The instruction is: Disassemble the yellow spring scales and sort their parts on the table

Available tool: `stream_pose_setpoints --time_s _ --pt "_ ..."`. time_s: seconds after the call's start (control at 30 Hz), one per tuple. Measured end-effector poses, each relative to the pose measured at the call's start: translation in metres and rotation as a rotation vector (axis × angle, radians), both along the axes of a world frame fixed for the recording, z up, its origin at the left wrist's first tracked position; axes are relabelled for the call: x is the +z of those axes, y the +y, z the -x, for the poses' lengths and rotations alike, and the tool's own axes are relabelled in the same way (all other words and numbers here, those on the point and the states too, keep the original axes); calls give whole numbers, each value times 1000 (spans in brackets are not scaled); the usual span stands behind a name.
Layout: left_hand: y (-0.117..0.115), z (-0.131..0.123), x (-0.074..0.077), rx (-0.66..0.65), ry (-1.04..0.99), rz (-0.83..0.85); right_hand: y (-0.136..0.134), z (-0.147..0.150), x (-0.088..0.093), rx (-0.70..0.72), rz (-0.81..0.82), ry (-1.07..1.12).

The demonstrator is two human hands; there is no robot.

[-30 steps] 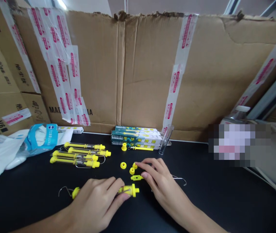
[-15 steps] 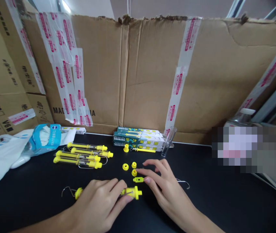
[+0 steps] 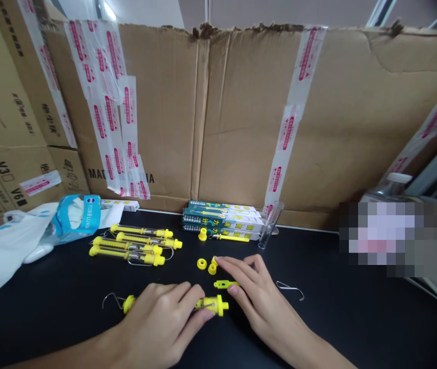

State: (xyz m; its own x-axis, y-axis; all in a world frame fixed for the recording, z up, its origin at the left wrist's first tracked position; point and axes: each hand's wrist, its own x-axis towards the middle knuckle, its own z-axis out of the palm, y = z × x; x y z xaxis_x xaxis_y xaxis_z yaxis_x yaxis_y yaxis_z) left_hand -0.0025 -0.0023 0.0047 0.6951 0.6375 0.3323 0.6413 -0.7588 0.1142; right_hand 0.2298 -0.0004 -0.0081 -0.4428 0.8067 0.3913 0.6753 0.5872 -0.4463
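Yellow plastic spring scale (image 3: 213, 305) is gripped in the left hand (image 3: 160, 320), while the right hand (image 3: 266, 307) just sits open beside a small yellow plastic tab (image 3: 226, 284) on the black worktop (image 3: 337, 318).

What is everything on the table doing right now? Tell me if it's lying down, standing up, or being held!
Left hand, holding the yellow spring scale
Right hand, open, beside small yellow caps
Four spring scales, lying side by side
Wire hook, lying loose
Stacked boxes, lying flat
Clear tube, upright, slightly tilted
White plastic bag, crumpled
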Motion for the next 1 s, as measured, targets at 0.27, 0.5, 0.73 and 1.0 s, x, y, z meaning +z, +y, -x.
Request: stream_pose_setpoints --time_s 0.27,0.5,0.73,1.0 --pt "1 -1 -4 3 -32 -108 -3 -3 4 27 72 118" --pt "3 -2 -4 -33 -78 -232 -19 7 8 90 212 226" --pt "1 1 3 -109 -139 -247 -24 17 3 18 312 491" --pt "2 -1 -1 -63 -240 -243 -16 20 -5 36 629 931"
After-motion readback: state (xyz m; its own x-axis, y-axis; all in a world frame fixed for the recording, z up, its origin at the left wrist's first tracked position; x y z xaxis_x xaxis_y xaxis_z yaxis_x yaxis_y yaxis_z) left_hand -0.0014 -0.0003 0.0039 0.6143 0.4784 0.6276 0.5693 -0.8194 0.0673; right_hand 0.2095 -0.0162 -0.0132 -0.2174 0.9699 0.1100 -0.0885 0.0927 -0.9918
